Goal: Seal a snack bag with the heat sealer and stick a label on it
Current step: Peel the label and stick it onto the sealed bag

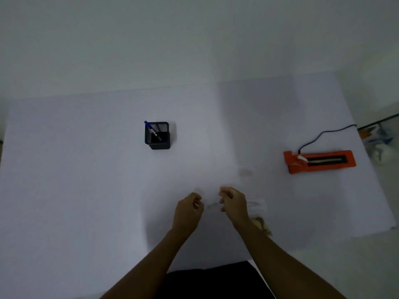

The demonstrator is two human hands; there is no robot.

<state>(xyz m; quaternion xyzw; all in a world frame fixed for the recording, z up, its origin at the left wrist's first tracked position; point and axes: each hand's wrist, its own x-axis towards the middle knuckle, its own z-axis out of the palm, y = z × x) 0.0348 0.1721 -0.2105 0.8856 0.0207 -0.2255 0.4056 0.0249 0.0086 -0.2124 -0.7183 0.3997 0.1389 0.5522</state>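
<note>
Pen cup (159,145) w/ blue pen (151,128) inside; left hand (187,212) & right hand (234,207) curled, can't tell if gripping.

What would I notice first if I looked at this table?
The bright orange heat sealer jumps out first, lying on the right side of the white table. Next comes the black pen holder left of the middle, with a blue pen poking out of it. Closest to you, the left hand and right hand sit near each other, fingers curled.
</note>
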